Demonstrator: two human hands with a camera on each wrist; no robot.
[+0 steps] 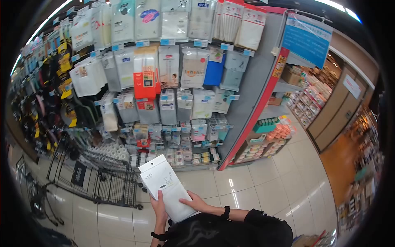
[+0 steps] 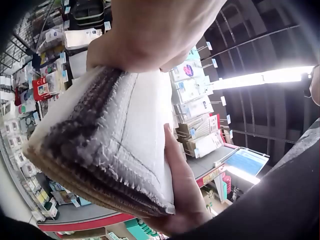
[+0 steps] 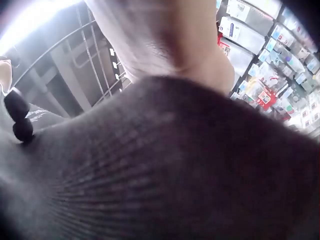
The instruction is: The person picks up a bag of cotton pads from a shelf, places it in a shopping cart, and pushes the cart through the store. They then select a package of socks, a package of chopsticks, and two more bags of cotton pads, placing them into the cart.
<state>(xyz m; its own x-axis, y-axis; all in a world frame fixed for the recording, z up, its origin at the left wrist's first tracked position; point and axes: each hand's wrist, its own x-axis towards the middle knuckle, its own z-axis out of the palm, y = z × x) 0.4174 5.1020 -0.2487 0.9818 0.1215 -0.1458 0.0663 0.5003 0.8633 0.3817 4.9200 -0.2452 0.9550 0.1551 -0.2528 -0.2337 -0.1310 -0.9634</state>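
Observation:
A white flat package (image 1: 164,181) with a hang hole and small print is held tilted between both hands in the head view. My left hand (image 1: 159,206) grips its lower left edge, thumb on the front. My right hand (image 1: 195,203) holds the lower right edge, thumb also on the front. The left wrist view shows the package (image 2: 145,120) from its end, with grey fuzzy folded layers, the left hand (image 2: 150,37) above and the right hand (image 2: 182,185) below. In the right wrist view the right hand (image 3: 170,40) is partly seen; dark fabric hides its fingers.
Racks of hanging packets (image 1: 168,66) stand ahead, beside a grey shelf end panel (image 1: 247,82) with a red edge. A black wire cart (image 1: 115,185) stands at the left on the tiled floor (image 1: 267,181). A blue sign (image 1: 306,39) hangs at the upper right.

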